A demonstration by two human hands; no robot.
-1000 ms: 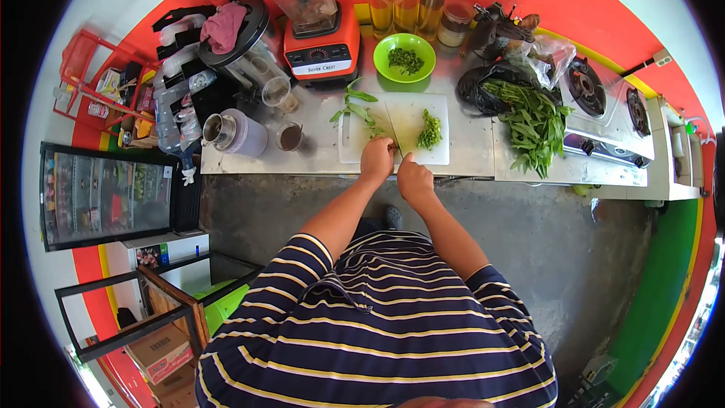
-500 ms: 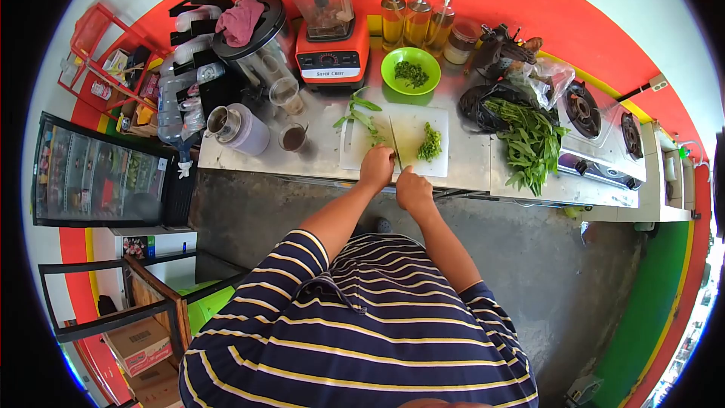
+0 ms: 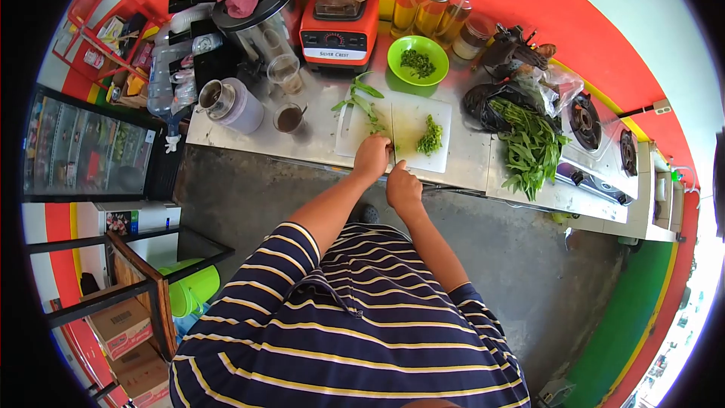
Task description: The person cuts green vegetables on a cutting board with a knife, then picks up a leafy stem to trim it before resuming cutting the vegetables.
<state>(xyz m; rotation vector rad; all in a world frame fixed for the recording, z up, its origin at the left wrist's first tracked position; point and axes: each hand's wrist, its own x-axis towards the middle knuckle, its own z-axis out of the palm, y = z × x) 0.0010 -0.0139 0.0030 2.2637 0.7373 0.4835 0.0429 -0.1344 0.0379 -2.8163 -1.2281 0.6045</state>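
Observation:
On the white cutting board (image 3: 434,162), my left hand (image 3: 372,157) is closed beside the knife blade; what its fingers hold is too small to make out. Loose green leaves (image 3: 365,104) lie just beyond it. My right hand (image 3: 404,185) is closed around the handle of the knife (image 3: 393,132), at the board's near edge, its blade pointing away from me. Chopped greens (image 3: 430,136) form a small pile right of the blade. Behind the board, a green bowl (image 3: 395,57) holds more chopped greens.
A red blender (image 3: 337,36), a cup of dark drink (image 3: 288,119) and a metal-topped flask (image 3: 240,109) stand left. Pump bottles (image 3: 432,11) stand behind. Leafy greens (image 3: 524,147) lie in a black bag (image 3: 477,104) at right, beside a gas stove (image 3: 596,143).
The view has shifted and turned slightly. Both hands remain close together at the board, and the knife now points more nearly straight away from me.

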